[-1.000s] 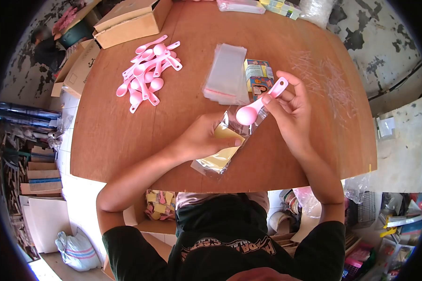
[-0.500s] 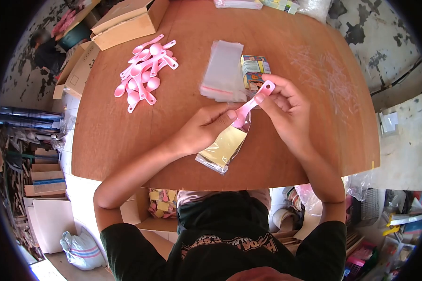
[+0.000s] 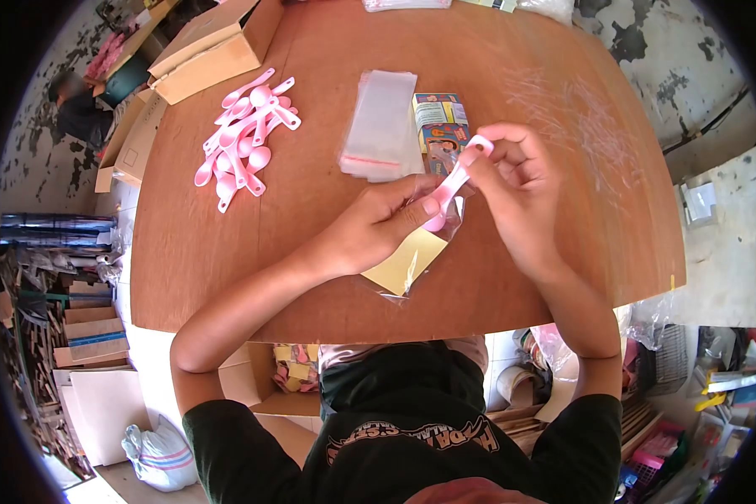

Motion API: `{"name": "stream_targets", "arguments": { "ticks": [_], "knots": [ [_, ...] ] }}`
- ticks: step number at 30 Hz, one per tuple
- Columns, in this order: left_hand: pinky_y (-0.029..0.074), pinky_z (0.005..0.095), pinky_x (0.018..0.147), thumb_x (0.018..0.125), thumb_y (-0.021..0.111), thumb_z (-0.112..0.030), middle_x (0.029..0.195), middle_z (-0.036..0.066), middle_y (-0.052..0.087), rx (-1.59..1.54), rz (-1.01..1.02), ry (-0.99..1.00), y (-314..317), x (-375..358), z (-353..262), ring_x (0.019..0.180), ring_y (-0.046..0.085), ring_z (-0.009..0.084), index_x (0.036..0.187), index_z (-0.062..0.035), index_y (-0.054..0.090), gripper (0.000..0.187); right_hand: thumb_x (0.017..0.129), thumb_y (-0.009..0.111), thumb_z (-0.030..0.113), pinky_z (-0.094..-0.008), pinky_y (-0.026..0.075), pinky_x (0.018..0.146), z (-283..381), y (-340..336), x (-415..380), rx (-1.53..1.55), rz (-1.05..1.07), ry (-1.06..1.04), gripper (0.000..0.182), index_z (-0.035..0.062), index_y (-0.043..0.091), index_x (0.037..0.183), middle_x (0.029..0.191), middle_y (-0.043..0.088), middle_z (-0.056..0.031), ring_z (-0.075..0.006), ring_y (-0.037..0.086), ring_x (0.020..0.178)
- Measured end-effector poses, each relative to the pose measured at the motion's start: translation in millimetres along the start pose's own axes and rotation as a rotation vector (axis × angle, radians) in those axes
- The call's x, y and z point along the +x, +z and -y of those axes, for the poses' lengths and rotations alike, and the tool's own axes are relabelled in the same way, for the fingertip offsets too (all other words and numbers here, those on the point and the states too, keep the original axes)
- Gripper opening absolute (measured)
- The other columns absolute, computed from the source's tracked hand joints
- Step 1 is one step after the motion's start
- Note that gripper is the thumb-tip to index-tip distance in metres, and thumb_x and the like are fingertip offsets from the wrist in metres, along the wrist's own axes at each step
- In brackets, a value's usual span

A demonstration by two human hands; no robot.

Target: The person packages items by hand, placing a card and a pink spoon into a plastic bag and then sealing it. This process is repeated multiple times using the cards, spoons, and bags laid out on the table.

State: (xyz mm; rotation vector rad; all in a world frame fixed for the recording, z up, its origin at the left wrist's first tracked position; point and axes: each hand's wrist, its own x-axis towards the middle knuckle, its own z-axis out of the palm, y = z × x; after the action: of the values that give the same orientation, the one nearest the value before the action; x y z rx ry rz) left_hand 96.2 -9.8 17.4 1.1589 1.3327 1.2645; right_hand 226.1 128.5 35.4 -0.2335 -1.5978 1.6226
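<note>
A pink plastic spoon (image 3: 454, 182) slants bowl-down over the mouth of a clear plastic bag (image 3: 455, 220) with a yellow card (image 3: 407, 261) inside. My right hand (image 3: 519, 172) pinches the spoon's handle near its holed end. My left hand (image 3: 382, 220) is closed on the bag's upper part, its thumb lying beside the spoon's bowl. How far the bowl sits inside the bag is hard to make out. Just beyond my hands lie a stack of clear plastic bags (image 3: 380, 126) and a small printed box (image 3: 441, 122).
Several pink spoons (image 3: 244, 134) lie piled at the table's left. A cardboard box (image 3: 214, 55) stands at the far left corner. Thin clear strips (image 3: 592, 134) are scattered on the right. Below the table edge, an open carton holds yellow-and-pink packets (image 3: 296, 368). Another person (image 3: 80, 109) is at far left.
The spoon's bowl has gone slightly lower at the bag's mouth, with both hands still holding on. The view has shifted a little, moving the table items leftward.
</note>
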Motion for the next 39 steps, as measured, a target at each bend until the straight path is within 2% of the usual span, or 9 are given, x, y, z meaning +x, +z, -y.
{"name": "stream_targets", "arguments": {
  "ticks": [6,9,15,19,23,26,32,37,39],
  "knots": [
    [0.046,0.0238,0.074,0.102,0.045,-0.028,0.096,0.003,0.063,-0.075,-0.038,0.022,3,2,-6,0.085,0.055,0.0062,0.128,0.0013,0.051,0.040,0.086,0.068,0.004,-0.0220,0.048,0.062,-4,-3,-1,-0.142,0.056,-0.022,0.016,0.0009,0.061,0.100,0.087,0.065,-0.0065,-0.0092,0.062,0.077],
    [0.047,0.0239,0.073,0.102,0.045,-0.025,0.094,0.003,0.063,-0.084,-0.082,0.059,1,3,1,0.082,0.055,0.0063,0.127,0.0013,0.052,0.036,0.084,0.069,0.006,-0.0251,0.049,0.070,-5,-6,5,-0.492,0.150,-0.326,0.010,0.0012,0.065,0.092,0.087,0.065,-0.0069,-0.0110,0.062,0.085],
    [0.051,0.0275,0.083,0.103,0.040,-0.022,0.102,0.009,0.065,-0.053,-0.086,0.081,2,-5,-7,0.094,0.064,0.0142,0.127,0.0031,0.049,0.036,0.086,0.066,0.003,-0.0264,0.049,0.076,1,-2,-3,-0.101,0.252,0.137,0.009,-0.0006,0.067,0.094,0.089,0.067,-0.0086,-0.0117,0.062,0.085],
    [0.050,0.0258,0.076,0.102,0.043,-0.016,0.095,0.008,0.066,0.071,-0.156,0.162,0,-6,-8,0.086,0.063,0.0126,0.125,0.0024,0.052,0.031,0.086,0.066,0.004,-0.0264,0.049,0.075,4,-1,-3,-0.114,0.263,0.110,0.010,-0.0015,0.067,0.094,0.089,0.067,-0.0087,-0.0120,0.062,0.083],
    [0.046,0.0264,0.061,0.097,0.051,-0.009,0.080,0.013,0.064,0.323,-0.231,0.185,3,-14,-31,0.068,0.058,0.0093,0.115,0.0016,0.057,0.021,0.082,0.068,0.003,-0.0280,0.048,0.071,11,2,0,-0.443,0.257,-0.277,0.010,0.0016,0.068,0.092,0.087,0.066,-0.0095,-0.0175,0.062,0.079],
    [0.048,0.0386,0.062,0.092,0.054,-0.003,0.079,0.023,0.061,0.464,-0.244,0.369,10,-15,-32,0.069,0.063,0.0359,0.112,0.0041,0.056,0.022,0.077,0.072,0.003,-0.0308,0.049,0.068,16,4,-3,-0.645,0.236,-0.461,0.013,0.0035,0.069,0.089,0.085,0.064,-0.0095,-0.0223,0.061,0.076],
    [0.047,0.0363,0.058,0.088,0.055,0.000,0.076,0.019,0.062,0.640,-0.200,0.411,11,-20,-33,0.064,0.062,0.0317,0.105,0.0031,0.058,0.017,0.061,0.070,0.003,-0.0342,0.047,0.062,19,5,-2,-1.033,0.329,-0.866,0.020,0.0039,0.060,0.079,0.082,0.055,-0.0048,-0.0219,0.056,0.075],
    [0.048,0.0370,0.055,0.089,0.055,0.000,0.074,0.018,0.062,0.694,-0.123,0.369,14,-31,-34,0.061,0.062,0.0335,0.106,0.0034,0.059,0.018,0.063,0.067,0.001,-0.0327,0.046,0.060,27,2,-4,-1.026,0.357,-0.750,0.017,0.0045,0.055,0.074,0.078,0.054,-0.0064,-0.0199,0.056,0.072],
    [0.050,0.0406,0.056,0.089,0.055,-0.002,0.076,0.020,0.064,0.580,-0.119,0.366,18,-35,-36,0.063,0.064,0.0356,0.110,0.0017,0.057,0.021,0.072,0.063,-0.006,-0.0288,0.047,0.065,30,-1,-2,-0.460,0.441,-0.208,0.012,0.0011,0.054,0.076,0.079,0.056,-0.0063,-0.0159,0.056,0.072]
  ]
}}
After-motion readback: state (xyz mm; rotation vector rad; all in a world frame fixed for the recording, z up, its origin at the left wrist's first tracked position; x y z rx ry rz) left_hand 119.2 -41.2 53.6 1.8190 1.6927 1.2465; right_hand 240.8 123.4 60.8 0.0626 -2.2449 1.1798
